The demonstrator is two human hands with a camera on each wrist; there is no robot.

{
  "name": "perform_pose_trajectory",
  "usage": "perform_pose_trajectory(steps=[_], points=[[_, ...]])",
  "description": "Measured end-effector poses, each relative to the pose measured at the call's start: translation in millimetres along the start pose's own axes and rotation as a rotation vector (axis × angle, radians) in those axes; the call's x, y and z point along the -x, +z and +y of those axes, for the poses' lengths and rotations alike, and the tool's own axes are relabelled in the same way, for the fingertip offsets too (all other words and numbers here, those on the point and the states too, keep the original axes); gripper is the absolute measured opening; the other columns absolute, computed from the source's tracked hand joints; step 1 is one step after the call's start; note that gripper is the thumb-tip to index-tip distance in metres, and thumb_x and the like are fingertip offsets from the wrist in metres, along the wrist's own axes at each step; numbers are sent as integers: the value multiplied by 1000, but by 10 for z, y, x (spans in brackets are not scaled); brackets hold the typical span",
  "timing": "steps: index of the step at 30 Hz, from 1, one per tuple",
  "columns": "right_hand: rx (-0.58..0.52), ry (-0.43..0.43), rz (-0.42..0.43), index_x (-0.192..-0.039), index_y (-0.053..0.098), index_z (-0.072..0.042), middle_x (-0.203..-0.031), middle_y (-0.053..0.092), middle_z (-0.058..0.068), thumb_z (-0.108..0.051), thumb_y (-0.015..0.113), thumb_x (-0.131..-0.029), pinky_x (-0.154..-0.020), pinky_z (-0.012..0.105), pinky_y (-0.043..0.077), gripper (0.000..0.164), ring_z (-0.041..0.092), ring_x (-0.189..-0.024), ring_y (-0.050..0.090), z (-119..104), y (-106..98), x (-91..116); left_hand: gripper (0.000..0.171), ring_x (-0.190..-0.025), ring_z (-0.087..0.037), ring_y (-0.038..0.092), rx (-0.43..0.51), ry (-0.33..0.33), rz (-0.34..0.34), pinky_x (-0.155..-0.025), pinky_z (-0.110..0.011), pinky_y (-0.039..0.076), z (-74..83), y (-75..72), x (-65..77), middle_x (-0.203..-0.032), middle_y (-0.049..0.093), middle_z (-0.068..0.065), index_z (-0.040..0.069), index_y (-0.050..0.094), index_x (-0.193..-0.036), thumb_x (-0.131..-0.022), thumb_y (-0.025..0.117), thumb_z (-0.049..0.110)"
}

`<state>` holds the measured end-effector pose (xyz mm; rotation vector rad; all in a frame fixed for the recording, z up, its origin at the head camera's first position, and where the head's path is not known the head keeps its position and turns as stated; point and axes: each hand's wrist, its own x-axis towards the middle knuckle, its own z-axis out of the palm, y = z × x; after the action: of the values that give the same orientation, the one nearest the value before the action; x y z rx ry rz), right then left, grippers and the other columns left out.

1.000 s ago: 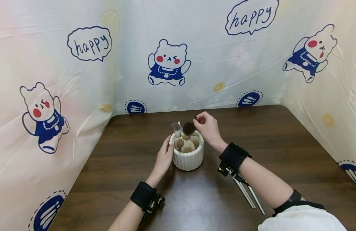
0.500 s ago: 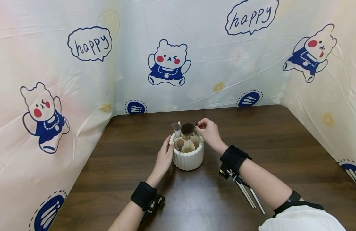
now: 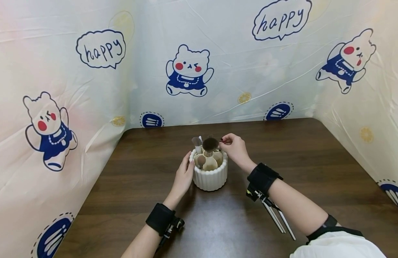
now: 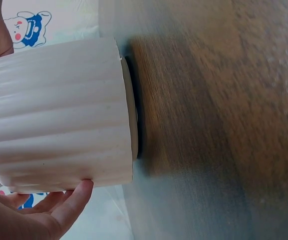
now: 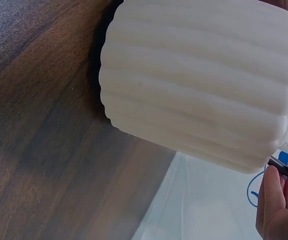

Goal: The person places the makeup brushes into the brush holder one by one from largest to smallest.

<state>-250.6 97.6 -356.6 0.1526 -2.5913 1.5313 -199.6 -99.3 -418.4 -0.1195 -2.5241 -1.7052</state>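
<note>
A white ribbed brush holder (image 3: 210,179) stands upright on the table, its top divided into cream compartments. My left hand (image 3: 183,175) holds its left side, thumb near the rim and fingers (image 4: 74,205) against the ribs. At the right rim, my right hand (image 3: 234,147) pinches a thin makeup brush (image 5: 282,170) with black and silver parts; its lower end is hidden by the holder. A large fluffy dark brush (image 3: 210,144) rises from the holder beside those fingers. A paler brush (image 3: 197,142) stands at the back left, and a small brown brush head (image 3: 201,160) shows at the front left.
Thin white sticks (image 3: 278,216) lie on the brown wooden table (image 3: 137,200), partly under the right forearm. A printed cloth (image 3: 224,79) with bears hangs around the back and sides. Black camera straps (image 3: 263,177) wrap both wrists.
My right hand has moved down toward the holder's rim and slightly right. The fluffy brush has shifted a little left and now stays put. My left hand keeps its place.
</note>
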Motion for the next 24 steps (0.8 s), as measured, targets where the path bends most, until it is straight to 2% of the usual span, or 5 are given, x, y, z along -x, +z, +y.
perform_pose_trajectory(steps=[6,13,18,24], points=[[-9,12,19,-99,64,5,-98,68,21,-6,62,-84,-78,30,53,19,30,-91,66,-5,-15,10,50,-139,-31,37,2,-7,-4,-113,-48,33,4,-1,4,-153,35,-16,10,29,-150,-103,37,25],[-25,20,1,-101,63,4,-100,68,20,-9,63,-85,-77,28,53,20,30,-93,66,22,-48,21,49,-138,-31,38,0,-9,-2,-113,-48,34,-2,1,4,-152,37,-16,10,30,-150,-103,37,25],[-33,14,-12,-102,64,4,-101,68,20,-10,64,-86,-73,23,51,21,30,-94,66,44,-118,50,49,-139,-30,38,-1,-21,-2,-113,-48,34,-2,1,6,-153,36,-15,12,29,-150,-103,36,26],[-9,13,-12,-105,64,3,-104,67,20,-10,59,-88,-72,19,47,22,28,-95,64,94,-243,120,49,-140,-30,37,5,-15,-1,-113,-48,33,-1,1,4,-153,35,-15,11,29,-150,-103,36,25]])
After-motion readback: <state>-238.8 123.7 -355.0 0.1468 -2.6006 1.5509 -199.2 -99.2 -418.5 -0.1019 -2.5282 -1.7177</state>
